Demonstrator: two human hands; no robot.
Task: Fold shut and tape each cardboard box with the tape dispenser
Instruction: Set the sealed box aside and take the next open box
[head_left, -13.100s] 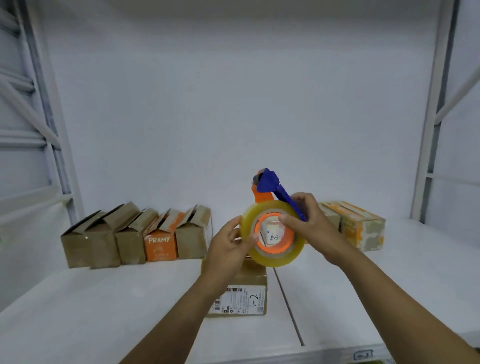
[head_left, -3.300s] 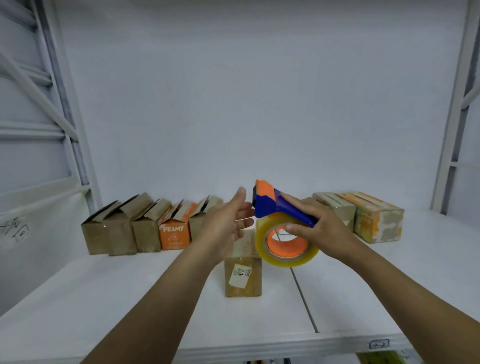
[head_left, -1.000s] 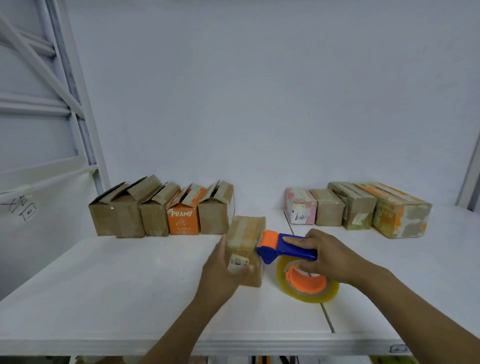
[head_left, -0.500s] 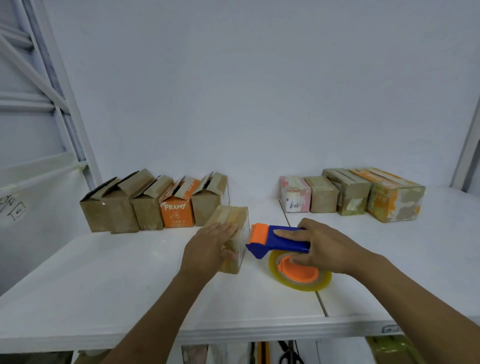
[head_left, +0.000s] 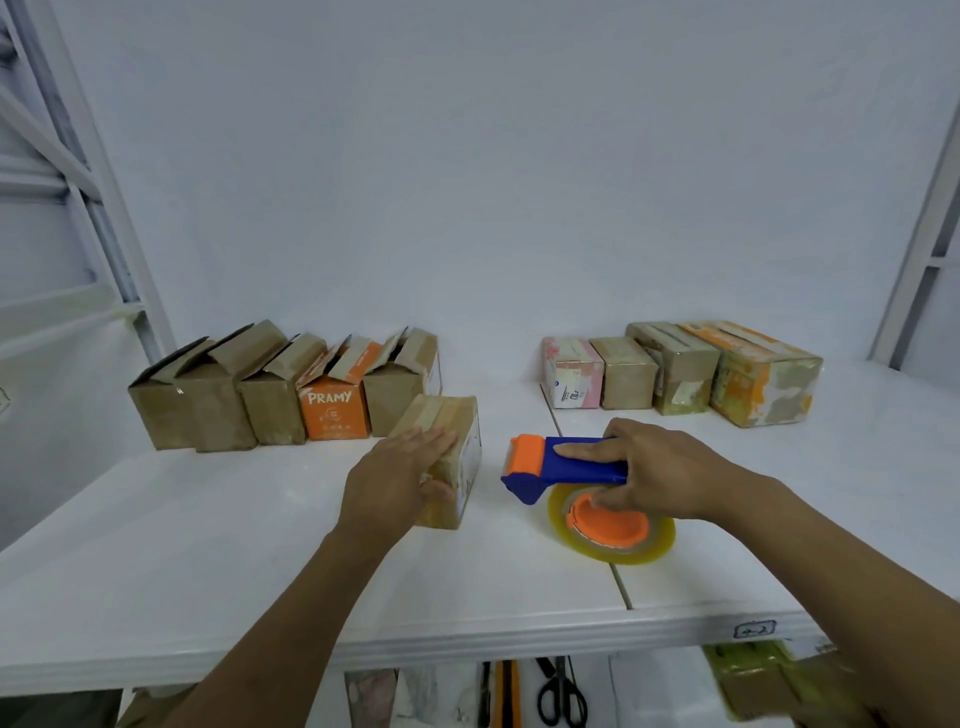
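The taped cardboard box (head_left: 451, 457) sits mid-tabletop (head_left: 208, 545) — the left hand (head_left: 395, 483) rests on it, fingers straight and flat. Just right, the right hand (head_left: 660, 475) grips the tape dispenser (head_left: 571, 467) — lying on the surface.

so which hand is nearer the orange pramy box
Left. The left hand rests on the taped box a little right of the PRAMY box; the right hand grips the tape dispenser, farther right.

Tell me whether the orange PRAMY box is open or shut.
Open. The PRAMY box has its top flaps standing up, not folded down, and no tape shows across them.
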